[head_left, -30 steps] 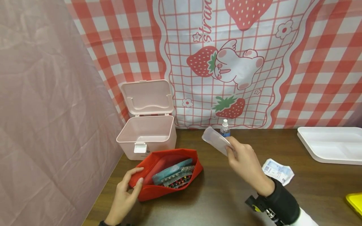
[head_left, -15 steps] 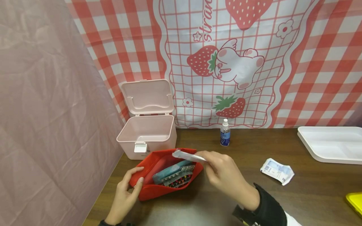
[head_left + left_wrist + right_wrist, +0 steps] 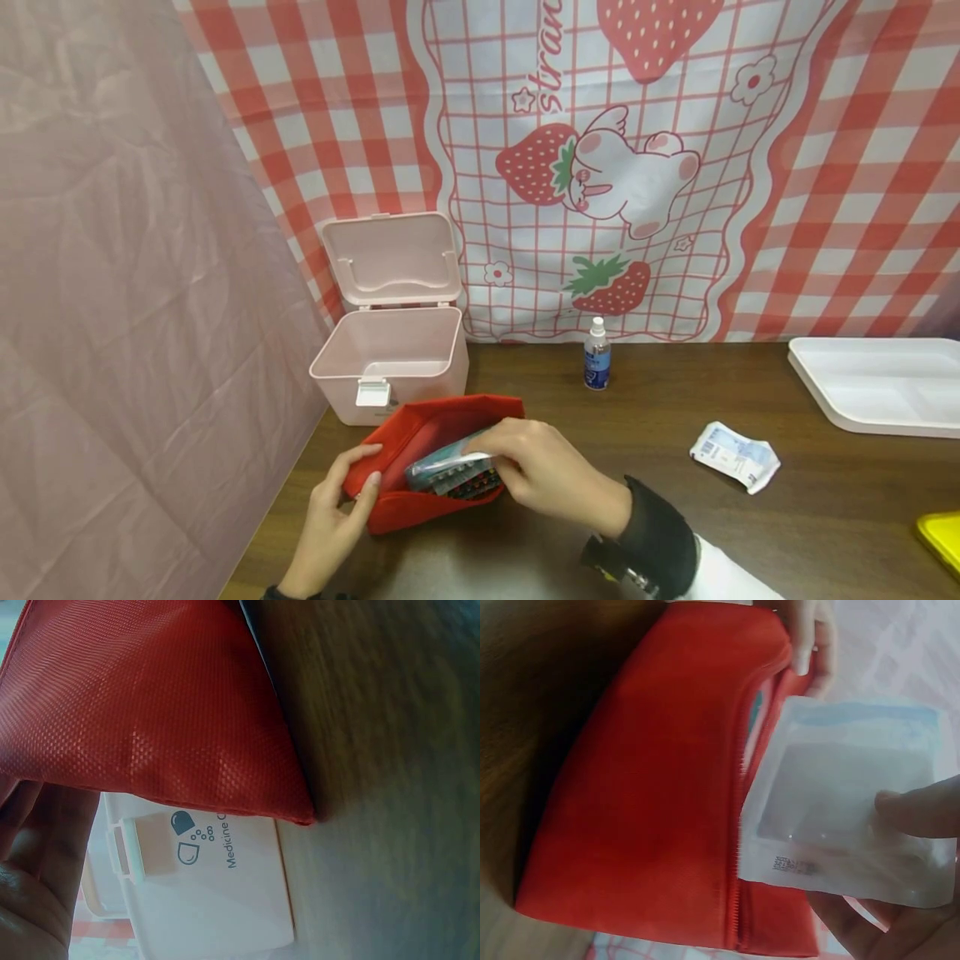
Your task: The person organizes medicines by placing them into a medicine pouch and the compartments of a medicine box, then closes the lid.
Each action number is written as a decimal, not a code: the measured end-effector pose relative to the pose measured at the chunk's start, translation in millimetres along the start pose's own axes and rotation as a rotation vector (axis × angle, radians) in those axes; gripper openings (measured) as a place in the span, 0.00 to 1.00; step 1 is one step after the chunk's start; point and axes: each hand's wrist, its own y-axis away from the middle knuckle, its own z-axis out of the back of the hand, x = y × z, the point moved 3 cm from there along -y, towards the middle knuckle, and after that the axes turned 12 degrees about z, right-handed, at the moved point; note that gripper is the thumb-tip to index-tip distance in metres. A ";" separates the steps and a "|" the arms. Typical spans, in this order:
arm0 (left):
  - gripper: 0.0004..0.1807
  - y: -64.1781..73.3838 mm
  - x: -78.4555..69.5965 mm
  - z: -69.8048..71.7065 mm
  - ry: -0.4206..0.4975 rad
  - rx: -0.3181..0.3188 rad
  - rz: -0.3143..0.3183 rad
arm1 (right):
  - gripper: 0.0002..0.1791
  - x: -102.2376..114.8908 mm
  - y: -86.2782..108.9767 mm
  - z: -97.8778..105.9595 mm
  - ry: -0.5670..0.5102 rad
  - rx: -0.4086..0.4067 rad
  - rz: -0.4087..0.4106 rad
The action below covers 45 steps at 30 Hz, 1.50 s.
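A red zip pouch (image 3: pixel 405 510) sits on the table with its mouth spread. At its left end my left hand (image 3: pixel 332 521) grips the edge between thumb and fingers. Blister packs (image 3: pixel 467 485) and a teal packet (image 3: pixel 431 473) lie inside. My right hand (image 3: pixel 536 462) reaches over the right side of the opening, pinching a flat, whitish translucent packet (image 3: pixel 832 799). In the right wrist view this packet has a small printed code, and its edge overlaps the zip line. The left wrist view shows the pouch's red fabric (image 3: pixel 157 705) close up, beside my left palm.
Behind the pouch stands a pink medicine box (image 3: pixel 420 392), lid raised. A small spray-type bottle (image 3: pixel 597 367) with a white cap is farther back. To the right lie a crumpled white-and-blue wrapper (image 3: pixel 737 457), a white divided tray (image 3: pixel 832 408) and a yellow object (image 3: pixel 941 533).
My right hand has come left and down from beside the bottle to the pouch's mouth, carrying the packet. My left hand keeps its grip on the pouch.
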 end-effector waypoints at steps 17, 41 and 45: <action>0.23 -0.5 -2.8 -0.2 0.004 -0.020 -0.071 | 0.15 -26.5 -8.1 -30.4 0.044 0.173 -0.103; 0.22 0.6 -1.5 -0.1 0.006 -0.014 -0.039 | 0.20 -33.1 -8.2 -31.6 -0.040 0.057 -0.140; 0.22 0.2 -2.9 -0.4 0.000 -0.020 -0.059 | 0.18 -33.4 -7.6 -36.8 0.039 0.087 -0.139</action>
